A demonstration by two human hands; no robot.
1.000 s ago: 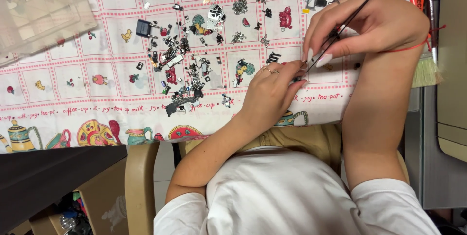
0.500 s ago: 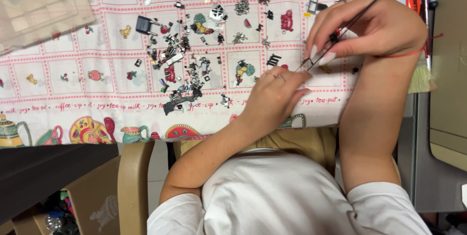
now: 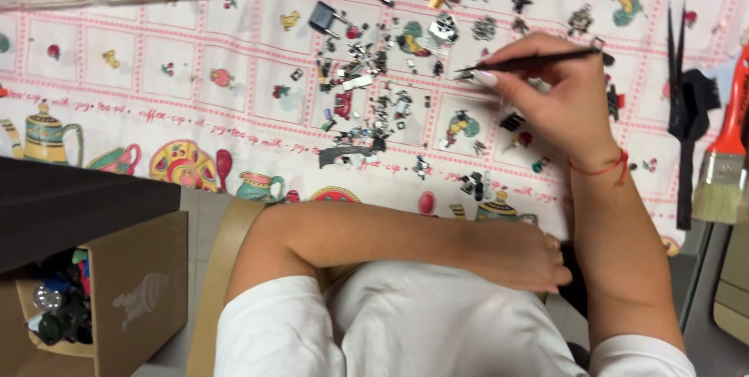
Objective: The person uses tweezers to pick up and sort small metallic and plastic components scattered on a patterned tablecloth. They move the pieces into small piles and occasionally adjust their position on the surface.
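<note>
Tweezers [image 3: 530,60] pinched in right hand [image 3: 558,104] fingers, tips over small parts [image 3: 374,104] scattered on tabletop | parts too tiny to identify | left hand [image 3: 519,256] in lap, fingers loosely curled, empty

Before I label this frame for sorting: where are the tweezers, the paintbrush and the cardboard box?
Tweezers [image 3: 538,59], head view, middle of the dark shaft.
Paintbrush [image 3: 719,193], head view, pale bristles.
Cardboard box [image 3: 144,299], head view, its side wall.
</note>
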